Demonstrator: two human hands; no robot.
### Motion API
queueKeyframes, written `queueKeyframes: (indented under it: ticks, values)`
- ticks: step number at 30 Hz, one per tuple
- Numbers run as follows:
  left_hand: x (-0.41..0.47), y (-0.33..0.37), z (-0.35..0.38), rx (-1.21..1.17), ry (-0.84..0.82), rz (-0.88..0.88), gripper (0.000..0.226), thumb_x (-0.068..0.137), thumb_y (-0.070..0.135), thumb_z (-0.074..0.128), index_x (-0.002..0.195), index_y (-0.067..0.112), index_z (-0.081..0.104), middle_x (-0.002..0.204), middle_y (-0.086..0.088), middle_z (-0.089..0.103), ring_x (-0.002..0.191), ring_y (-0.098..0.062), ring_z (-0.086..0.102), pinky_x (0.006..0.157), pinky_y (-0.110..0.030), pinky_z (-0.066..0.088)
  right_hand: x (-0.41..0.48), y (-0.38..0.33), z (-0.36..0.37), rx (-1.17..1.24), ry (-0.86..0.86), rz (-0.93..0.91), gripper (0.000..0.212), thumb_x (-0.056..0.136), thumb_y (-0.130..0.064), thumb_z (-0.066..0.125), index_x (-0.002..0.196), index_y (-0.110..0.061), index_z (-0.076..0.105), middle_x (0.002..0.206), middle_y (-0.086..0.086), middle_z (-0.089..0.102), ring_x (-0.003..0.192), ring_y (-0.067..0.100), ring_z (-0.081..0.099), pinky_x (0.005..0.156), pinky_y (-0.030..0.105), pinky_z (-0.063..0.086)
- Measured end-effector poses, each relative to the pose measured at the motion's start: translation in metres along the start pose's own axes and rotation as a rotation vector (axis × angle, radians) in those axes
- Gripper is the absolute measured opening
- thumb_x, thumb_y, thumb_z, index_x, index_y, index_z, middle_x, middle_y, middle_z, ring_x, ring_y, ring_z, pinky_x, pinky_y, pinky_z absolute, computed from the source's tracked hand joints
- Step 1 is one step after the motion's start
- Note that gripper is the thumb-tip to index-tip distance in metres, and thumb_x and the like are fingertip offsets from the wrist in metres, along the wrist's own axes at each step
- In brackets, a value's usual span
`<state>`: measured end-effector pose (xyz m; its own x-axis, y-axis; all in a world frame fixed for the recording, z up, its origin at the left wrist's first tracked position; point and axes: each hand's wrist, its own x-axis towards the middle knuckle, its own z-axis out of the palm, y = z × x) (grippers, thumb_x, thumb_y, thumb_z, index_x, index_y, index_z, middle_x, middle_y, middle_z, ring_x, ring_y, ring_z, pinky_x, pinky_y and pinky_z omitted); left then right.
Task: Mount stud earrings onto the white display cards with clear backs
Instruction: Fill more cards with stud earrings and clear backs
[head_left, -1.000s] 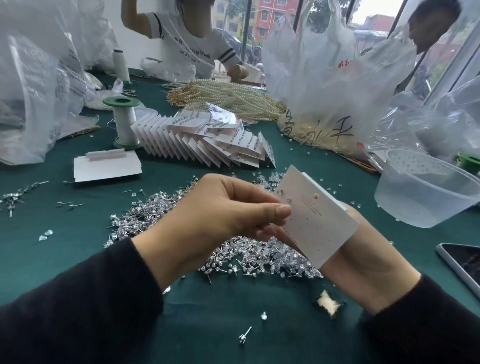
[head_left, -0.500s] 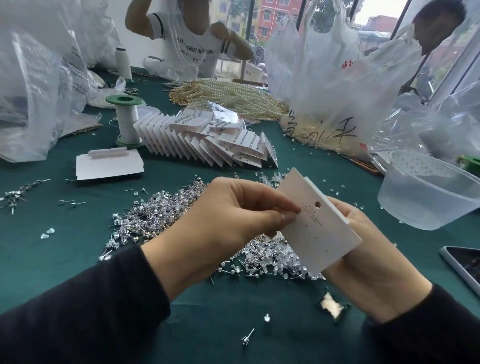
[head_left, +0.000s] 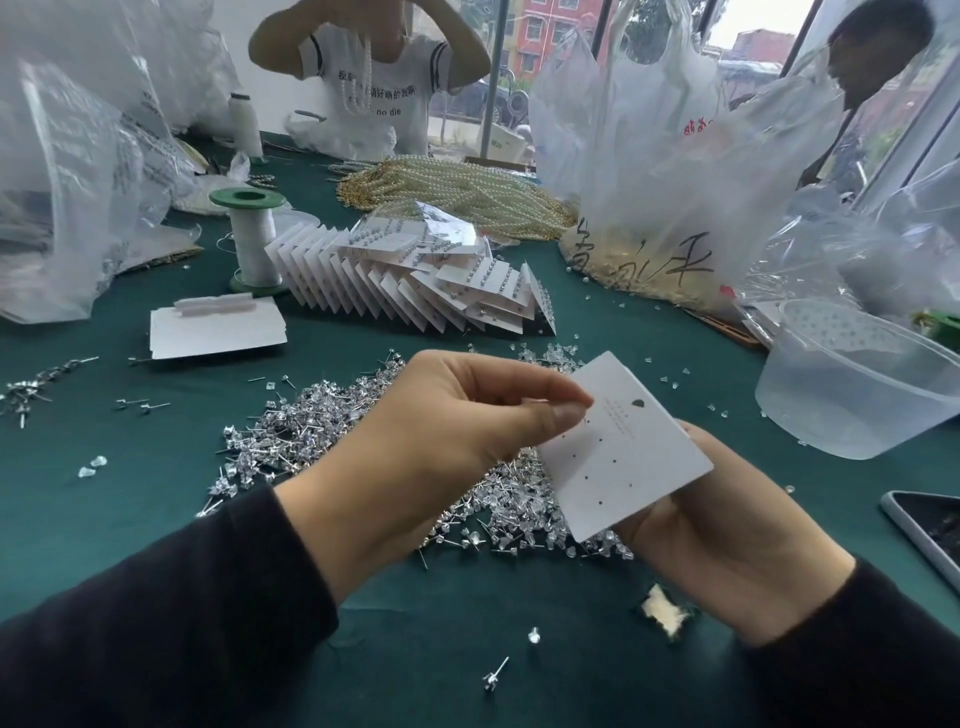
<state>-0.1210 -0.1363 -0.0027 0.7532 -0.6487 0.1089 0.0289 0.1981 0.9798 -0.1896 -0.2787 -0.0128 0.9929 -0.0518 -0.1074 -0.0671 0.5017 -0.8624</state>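
Tabletop (head_left: 145, 457) stuff closest to me: one stray stud (head_left: 496, 673), a clear back (head_left: 533, 635) and a bit of scrap (head_left: 662, 616) lying loose on the green.

Then the hands. Right hand (head_left: 727, 545) holds the card (head_left: 639, 457) from behind/underneath, face tilted up toward the cam. Left hand (head_left: 441, 457) is at the card's upper-left edge w/ thumb + index fingers (head_left: 563, 415) pinched narrow, touching the card. Can't tell if there's a stud in that pinch, too small tbh.

Every hole on this card looks empty, so imo it's at zero: all its studs + backs are left to do.

Right under and behind the hands is the big stud pile (head_left: 337, 441), w/ more clear backs scattered past it. Phone (head_left: 924, 530) and tub (head_left: 857, 379) are off to the right.

Further back there's a stack of blanks (head_left: 218, 327) on the left and a fanned row of done cards (head_left: 415, 280) w/ studs in them, so a decent batch is finished already. Behind that: spool (head_left: 249, 239), pearl strands (head_left: 467, 192), bags (head_left: 675, 156), and a person (head_left: 374, 88) at the far side.
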Motion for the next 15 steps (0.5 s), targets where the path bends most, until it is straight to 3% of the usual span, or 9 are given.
queueKeyframes:
  ticks: [4, 6, 9, 15]
  values:
    - [0.0001, 0.0004, -0.0004, 0.035, 0.022, -0.013, 0.02, 0.046, 0.024, 0.072, 0.066, 0.019, 0.076, 0.068, 0.001, 0.072, 0.075, -0.016, 0.059, 0.073, -0.029, 0.045, -0.0006, -0.001, -0.001, 0.025, 0.022, -0.012, 0.025, 0.044, -0.01, 0.066, 0.067, -0.005, 0.075, 0.071, 0.007, 0.072, 0.061, 0.014, 0.069, 0.052, 0.021, 0.054]
    - [-0.0001, 0.0013, -0.0001, 0.021, 0.018, -0.015, 0.021, 0.046, 0.024, 0.072, 0.066, 0.019, 0.076, 0.067, 0.003, 0.072, 0.07, -0.011, 0.059, 0.066, -0.023, 0.044, -0.0014, -0.0026, -0.0017, 0.041, 0.022, -0.005, 0.027, 0.042, -0.01, 0.072, 0.068, -0.004, 0.075, 0.073, 0.009, 0.073, 0.064, 0.015, 0.07, 0.054, 0.022, 0.055]
    - [0.0005, 0.0017, -0.0013, -0.001, 0.035, -0.032, 0.021, 0.047, 0.023, 0.071, 0.067, 0.017, 0.076, 0.067, 0.004, 0.072, 0.066, -0.008, 0.059, 0.062, -0.021, 0.042, -0.0017, -0.0027, -0.003, 0.068, -0.026, 0.024, 0.048, 0.033, -0.011, 0.088, 0.078, 0.0, 0.075, 0.081, 0.012, 0.073, 0.072, 0.017, 0.071, 0.061, 0.024, 0.057]
    - [0.001, 0.001, -0.0045, 0.005, 0.024, -0.089, 0.021, 0.052, 0.019, 0.072, 0.071, 0.01, 0.075, 0.073, 0.0, 0.073, 0.068, -0.009, 0.058, 0.063, -0.024, 0.04, -0.0016, -0.0039, -0.0041, 0.129, -0.036, 0.083, 0.057, 0.031, -0.011, 0.091, 0.084, 0.002, 0.074, 0.086, 0.014, 0.073, 0.076, 0.018, 0.071, 0.065, 0.026, 0.058]
